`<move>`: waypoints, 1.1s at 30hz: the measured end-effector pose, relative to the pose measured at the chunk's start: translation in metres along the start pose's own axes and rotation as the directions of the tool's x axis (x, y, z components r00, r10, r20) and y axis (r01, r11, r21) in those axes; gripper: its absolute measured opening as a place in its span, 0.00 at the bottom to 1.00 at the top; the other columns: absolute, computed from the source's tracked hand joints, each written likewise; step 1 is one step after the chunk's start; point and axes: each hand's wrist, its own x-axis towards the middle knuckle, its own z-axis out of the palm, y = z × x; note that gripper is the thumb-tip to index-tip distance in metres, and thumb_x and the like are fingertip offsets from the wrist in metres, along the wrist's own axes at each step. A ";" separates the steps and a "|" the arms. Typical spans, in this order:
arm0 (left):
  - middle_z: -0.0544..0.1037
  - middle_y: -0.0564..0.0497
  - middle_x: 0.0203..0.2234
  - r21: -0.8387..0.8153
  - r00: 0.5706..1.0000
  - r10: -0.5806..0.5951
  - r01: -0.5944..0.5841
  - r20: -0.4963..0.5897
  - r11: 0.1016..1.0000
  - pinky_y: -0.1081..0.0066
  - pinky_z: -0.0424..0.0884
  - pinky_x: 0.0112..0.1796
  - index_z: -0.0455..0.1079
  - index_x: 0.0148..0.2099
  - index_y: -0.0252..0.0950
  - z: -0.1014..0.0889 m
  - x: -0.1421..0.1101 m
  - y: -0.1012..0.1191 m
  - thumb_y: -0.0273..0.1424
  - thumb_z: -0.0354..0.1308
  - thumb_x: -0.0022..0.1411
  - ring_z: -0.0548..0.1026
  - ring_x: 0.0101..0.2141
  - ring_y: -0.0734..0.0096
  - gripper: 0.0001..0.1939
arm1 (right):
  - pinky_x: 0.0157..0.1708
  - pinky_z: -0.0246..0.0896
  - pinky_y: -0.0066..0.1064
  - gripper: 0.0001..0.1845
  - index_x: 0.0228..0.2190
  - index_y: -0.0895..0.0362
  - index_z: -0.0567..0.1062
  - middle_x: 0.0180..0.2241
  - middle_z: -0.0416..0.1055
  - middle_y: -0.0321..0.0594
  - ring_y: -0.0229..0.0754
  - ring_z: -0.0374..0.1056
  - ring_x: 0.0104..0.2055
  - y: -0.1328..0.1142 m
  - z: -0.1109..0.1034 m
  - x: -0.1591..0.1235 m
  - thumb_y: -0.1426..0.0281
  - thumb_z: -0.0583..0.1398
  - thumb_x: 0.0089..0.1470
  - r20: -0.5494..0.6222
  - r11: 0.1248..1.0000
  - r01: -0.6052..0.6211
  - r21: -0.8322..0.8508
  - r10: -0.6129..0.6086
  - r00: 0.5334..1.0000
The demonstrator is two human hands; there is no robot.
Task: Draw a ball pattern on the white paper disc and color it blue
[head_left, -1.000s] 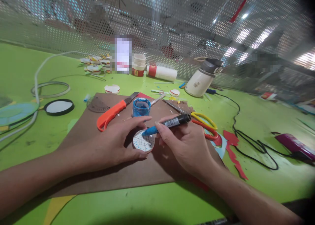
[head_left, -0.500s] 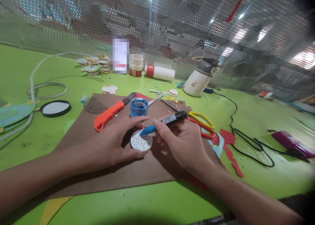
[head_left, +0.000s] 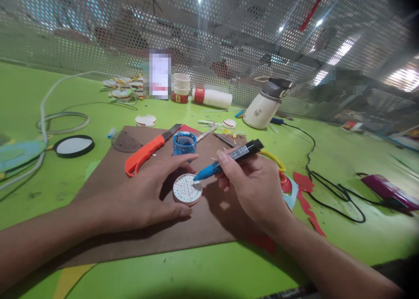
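Note:
My left hand steadies a small white disc between its thumb and curved fingers. Black lines form a grid on the disc's top, with blue dots around them. In my right hand is a black marker pen with a blue front end. Its tip is over the disc's upper right edge; whether it touches I cannot tell. Just behind the disc stands a glass jar smeared with blue. A brown board lies under both hands.
An orange-handled knife and a protractor lie on the board's left. Scissors are partly behind my right hand. Farther back stand paper cups and a white bottle. A black cord curls at right.
My right hand has shifted to the right, and the marker's tip has gone from the disc's upper middle to its upper right edge. The left hand stays around the disc.

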 end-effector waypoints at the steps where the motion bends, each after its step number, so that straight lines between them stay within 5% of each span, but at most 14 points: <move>1: 0.86 0.41 0.69 -0.016 1.000 0.008 -0.008 0.005 1.000 0.45 0.85 0.66 0.71 0.82 0.52 -0.001 0.000 -0.001 0.50 0.80 0.63 0.84 0.67 0.33 0.50 | 0.24 0.67 0.29 0.18 0.26 0.52 0.81 0.21 0.76 0.32 0.37 0.69 0.22 0.000 0.000 0.000 0.65 0.70 0.69 0.004 1.000 -0.008 0.012 0.008 1.000; 7: 0.84 0.39 0.71 -0.107 0.999 0.015 -0.010 0.045 0.994 0.47 0.83 0.68 0.71 0.81 0.48 -0.003 0.002 -0.001 0.50 0.76 0.68 0.84 0.69 0.36 0.45 | 0.21 0.66 0.26 0.10 0.32 0.54 0.84 0.21 0.76 0.31 0.36 0.70 0.21 0.000 0.000 -0.003 0.66 0.71 0.67 0.062 0.995 -0.082 0.048 0.079 0.995; 13: 0.84 0.37 0.71 -0.129 0.996 -0.053 0.062 0.070 0.990 0.44 0.83 0.67 0.66 0.84 0.44 0.001 0.004 0.000 0.55 0.74 0.67 0.84 0.67 0.35 0.51 | 0.24 0.67 0.27 0.14 0.29 0.53 0.81 0.21 0.74 0.31 0.36 0.68 0.22 -0.001 0.000 -0.003 0.64 0.70 0.69 0.107 0.998 -0.063 -0.006 0.063 0.992; 33: 0.85 0.39 0.71 -0.043 0.998 -0.045 0.047 0.036 0.998 0.44 0.81 0.68 0.75 0.79 0.46 -0.001 0.004 0.002 0.48 0.78 0.65 0.83 0.68 0.36 0.44 | 0.25 0.69 0.26 0.10 0.32 0.54 0.85 0.21 0.75 0.30 0.36 0.69 0.22 0.000 0.004 -0.004 0.66 0.70 0.68 0.152 0.999 -0.045 0.007 0.044 0.987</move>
